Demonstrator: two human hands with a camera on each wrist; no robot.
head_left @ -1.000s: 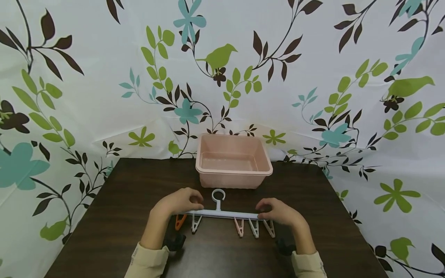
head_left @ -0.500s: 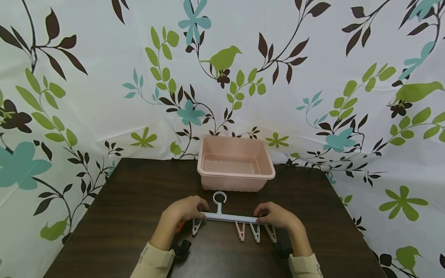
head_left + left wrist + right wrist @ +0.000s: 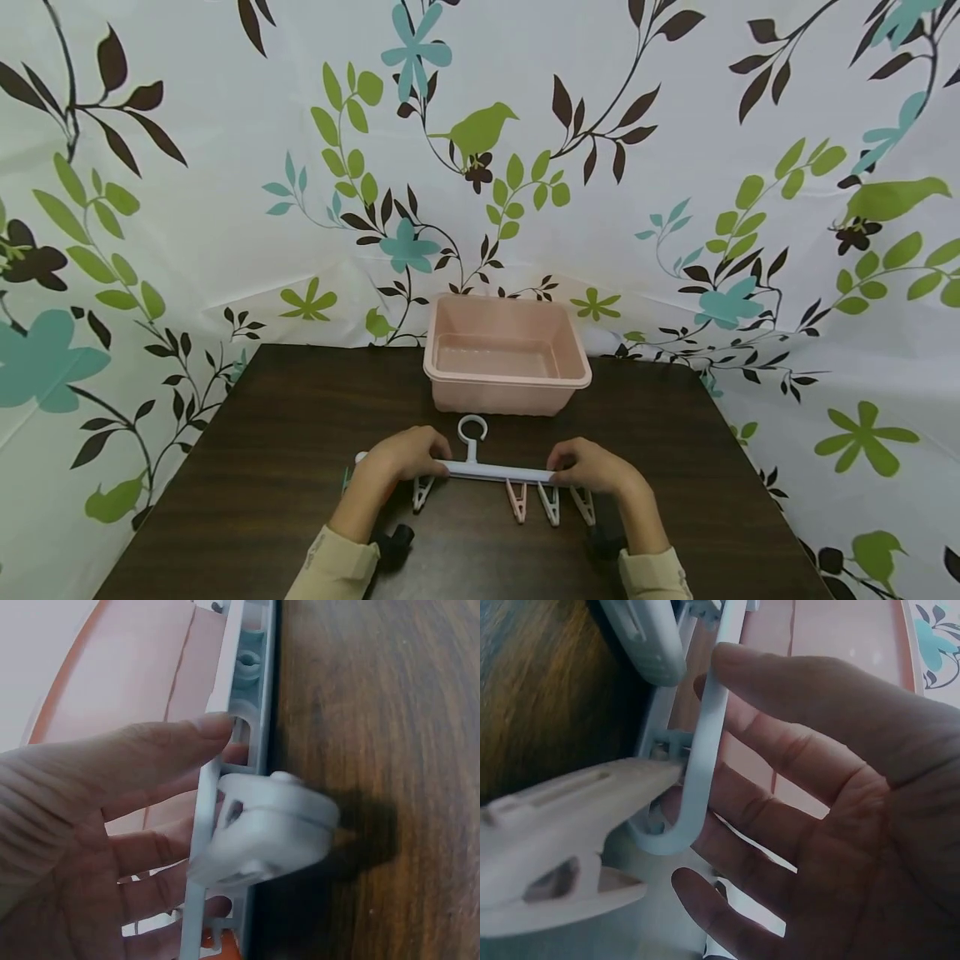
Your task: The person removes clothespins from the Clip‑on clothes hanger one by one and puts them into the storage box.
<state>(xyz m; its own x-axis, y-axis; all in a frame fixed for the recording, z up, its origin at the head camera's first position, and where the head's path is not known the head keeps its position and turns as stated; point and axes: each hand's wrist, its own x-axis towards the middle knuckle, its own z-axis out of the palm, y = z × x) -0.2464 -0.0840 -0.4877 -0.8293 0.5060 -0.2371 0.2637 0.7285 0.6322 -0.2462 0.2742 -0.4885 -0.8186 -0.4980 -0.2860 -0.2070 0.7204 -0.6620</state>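
A pale blue-white hanger bar (image 3: 495, 472) with a hook (image 3: 472, 428) is held level by both hands. My left hand (image 3: 401, 458) pinches its left part, thumb (image 3: 214, 727) on the near edge and fingers behind; a white clip (image 3: 277, 829) hangs beside the thumb. My right hand (image 3: 592, 465) grips the right part, its thumb on the rim and fingers behind the bar (image 3: 705, 750). A pink clip (image 3: 517, 502), a whitish clip (image 3: 550, 505) and a beige clip (image 3: 577, 817) hang at the right. An orange clip (image 3: 225, 949) is partly hidden at the left.
A pink rectangular basin (image 3: 506, 392) stands at the back of the dark wooden table (image 3: 300, 400), just beyond the hook. Behind the table hangs a white cloth (image 3: 225, 208) with leaf and bird patterns.
Both hands and the hanger have come slightly nearer the person. My left hand has shifted a little rightward along the bar, and the bar's left end now shows beyond it.
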